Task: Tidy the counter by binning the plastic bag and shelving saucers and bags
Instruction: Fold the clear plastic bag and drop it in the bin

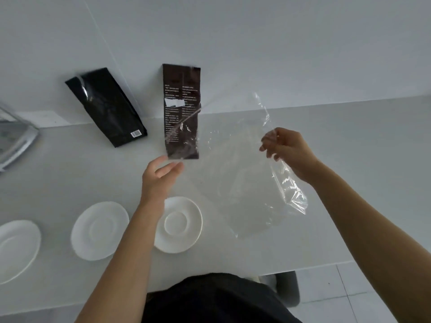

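A large clear plastic bag (242,178) hangs above the white counter (349,206), pinched at its upper right edge by my right hand (288,151). My left hand (159,178) is open, fingers spread at the bag's left edge, just below a dark brown printed bag (182,113) that leans upright against the wall. A second, glossy black bag (106,106) leans tilted against the wall further left. Three white saucers lie along the near side: one at the left edge (16,248), one in the middle (99,230), one partly under my left forearm (180,226).
A silver appliance (14,141) juts in at the far left. The counter's front edge runs near my body, with a tiled floor and a dark grey bin (289,290) below at the lower right.
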